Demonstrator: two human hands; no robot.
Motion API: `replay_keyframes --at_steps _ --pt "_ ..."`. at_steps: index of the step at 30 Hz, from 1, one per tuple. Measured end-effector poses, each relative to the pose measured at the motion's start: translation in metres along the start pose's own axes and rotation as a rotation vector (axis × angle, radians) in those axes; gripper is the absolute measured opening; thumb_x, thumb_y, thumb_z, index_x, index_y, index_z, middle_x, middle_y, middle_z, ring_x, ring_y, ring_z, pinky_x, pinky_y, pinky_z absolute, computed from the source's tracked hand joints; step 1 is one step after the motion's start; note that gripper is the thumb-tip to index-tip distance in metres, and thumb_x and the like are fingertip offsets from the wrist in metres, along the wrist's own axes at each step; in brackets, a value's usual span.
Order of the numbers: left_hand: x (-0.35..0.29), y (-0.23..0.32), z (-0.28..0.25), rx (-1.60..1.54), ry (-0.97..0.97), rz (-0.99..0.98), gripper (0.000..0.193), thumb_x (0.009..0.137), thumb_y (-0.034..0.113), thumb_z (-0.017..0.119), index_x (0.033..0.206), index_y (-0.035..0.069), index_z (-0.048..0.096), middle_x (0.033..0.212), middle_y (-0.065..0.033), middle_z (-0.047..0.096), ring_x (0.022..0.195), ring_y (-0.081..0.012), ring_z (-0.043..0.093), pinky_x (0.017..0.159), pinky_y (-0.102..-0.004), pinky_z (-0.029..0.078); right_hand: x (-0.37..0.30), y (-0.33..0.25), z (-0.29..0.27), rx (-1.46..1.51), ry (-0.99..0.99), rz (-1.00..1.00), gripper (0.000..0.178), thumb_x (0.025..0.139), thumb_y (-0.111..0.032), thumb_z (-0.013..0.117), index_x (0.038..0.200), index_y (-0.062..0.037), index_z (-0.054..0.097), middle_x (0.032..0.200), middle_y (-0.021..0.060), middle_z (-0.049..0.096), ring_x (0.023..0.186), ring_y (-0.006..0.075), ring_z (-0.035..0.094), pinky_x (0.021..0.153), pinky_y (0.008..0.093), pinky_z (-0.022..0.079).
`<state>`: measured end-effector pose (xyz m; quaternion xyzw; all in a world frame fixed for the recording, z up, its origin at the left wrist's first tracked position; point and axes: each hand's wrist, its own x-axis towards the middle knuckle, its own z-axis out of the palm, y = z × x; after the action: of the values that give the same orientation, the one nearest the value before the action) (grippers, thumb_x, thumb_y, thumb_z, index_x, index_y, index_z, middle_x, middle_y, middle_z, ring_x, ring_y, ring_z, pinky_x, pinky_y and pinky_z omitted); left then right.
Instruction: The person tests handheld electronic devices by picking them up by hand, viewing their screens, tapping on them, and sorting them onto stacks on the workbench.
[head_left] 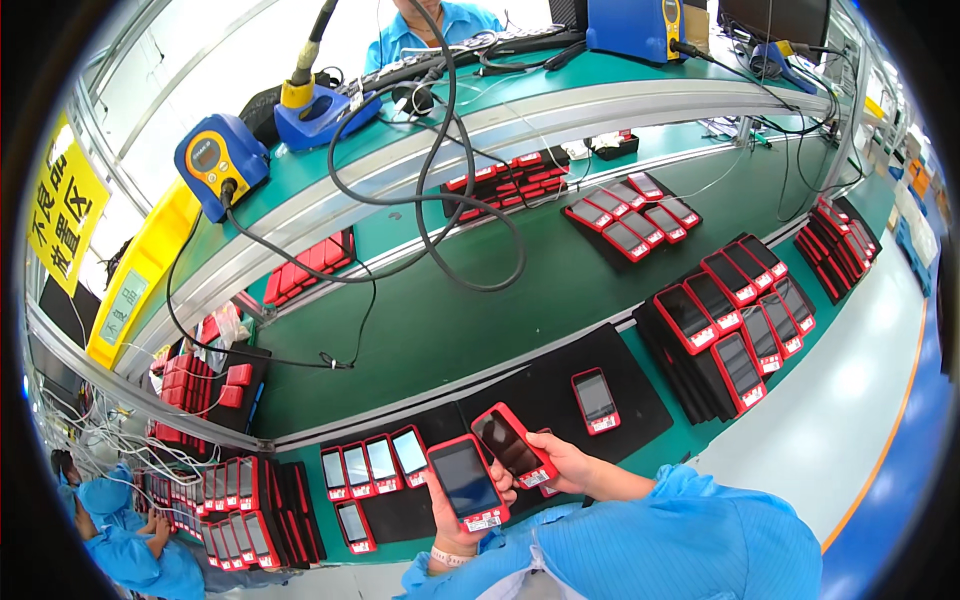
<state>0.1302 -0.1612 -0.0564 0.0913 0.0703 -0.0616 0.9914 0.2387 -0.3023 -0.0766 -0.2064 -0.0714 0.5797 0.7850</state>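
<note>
In my left hand (447, 520) is a red-framed handheld device (464, 478) with a dark screen and a white label at its lower end. My right hand (566, 464) grips a second red-framed handheld device (506, 440), tilted and just behind the first. The two devices overlap in view, and some left fingers show between them. Part of another red device shows beneath my right hand. A single red device (596, 400) lies screen up on the black mat (640, 385) beyond it. Left of my hands, several red devices (380, 460) with pale, reflecting screens lie in a row.
Stacked black trays of red devices stand right (735, 310) and left (240, 510). A green conveyor belt (450, 310) runs beyond the mat. Above it, a shelf holds a blue-and-yellow soldering station (215, 165), with a black cable (425, 200) hanging down. Other people sit far left and opposite.
</note>
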Motion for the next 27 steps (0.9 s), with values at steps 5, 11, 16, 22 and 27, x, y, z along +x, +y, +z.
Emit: replay_keyframes --at_steps 5,11,16,22,27 --pt "-0.005 0.0 0.009 0.205 0.045 0.086 0.085 0.073 0.074 0.035 0.112 -0.002 0.04 0.1 -0.0114 0.044 0.09 -0.0222 0.042 0.081 -0.0343 0.038 0.002 0.006 0.008 -0.061 -0.044 -0.03 0.041 0.093 -0.03 0.03 0.112 0.0026 0.046 0.098 0.0117 0.058 0.086 0.018 0.059 0.08 0.034 0.046" --pt "-0.01 0.005 0.008 0.075 0.105 0.158 0.078 0.078 0.069 0.033 0.114 0.0 0.043 0.1 -0.014 0.048 0.093 -0.0267 0.048 0.078 -0.0374 0.044 -0.003 0.008 0.015 -0.084 0.207 -0.068 0.04 0.092 -0.033 0.032 0.111 -0.0008 0.047 0.098 0.0093 0.056 0.083 0.0141 0.056 0.077 0.0295 0.045" --pt "-0.018 0.004 0.001 0.099 0.24 0.219 0.077 0.078 0.07 0.031 0.114 0.002 0.043 0.097 -0.0133 0.048 0.086 -0.0237 0.047 0.072 -0.0374 0.045 -0.002 0.01 0.013 -0.107 0.216 -0.062 0.041 0.092 -0.035 0.032 0.111 -0.0011 0.046 0.098 0.009 0.056 0.082 0.0138 0.055 0.076 0.0292 0.046" --pt "-0.018 0.003 -0.005 0.077 0.19 0.202 0.073 0.083 0.064 0.028 0.115 0.0 0.043 0.101 -0.0152 0.05 0.09 -0.0266 0.051 0.074 -0.0363 0.049 -0.003 0.012 0.016 -0.061 0.195 -0.063 0.043 0.092 -0.036 0.031 0.112 -0.0012 0.046 0.097 0.0084 0.056 0.083 0.0138 0.056 0.077 0.0292 0.045" --pt "-0.017 0.002 -0.006 0.068 0.214 0.214 0.071 0.083 0.063 0.028 0.114 0.001 0.044 0.099 -0.0151 0.05 0.089 -0.0267 0.05 0.073 -0.036 0.049 -0.004 0.011 0.013 -0.044 0.218 -0.059 0.043 0.092 -0.039 0.034 0.112 -0.0035 0.046 0.096 0.0072 0.056 0.082 0.0139 0.056 0.075 0.0287 0.045"
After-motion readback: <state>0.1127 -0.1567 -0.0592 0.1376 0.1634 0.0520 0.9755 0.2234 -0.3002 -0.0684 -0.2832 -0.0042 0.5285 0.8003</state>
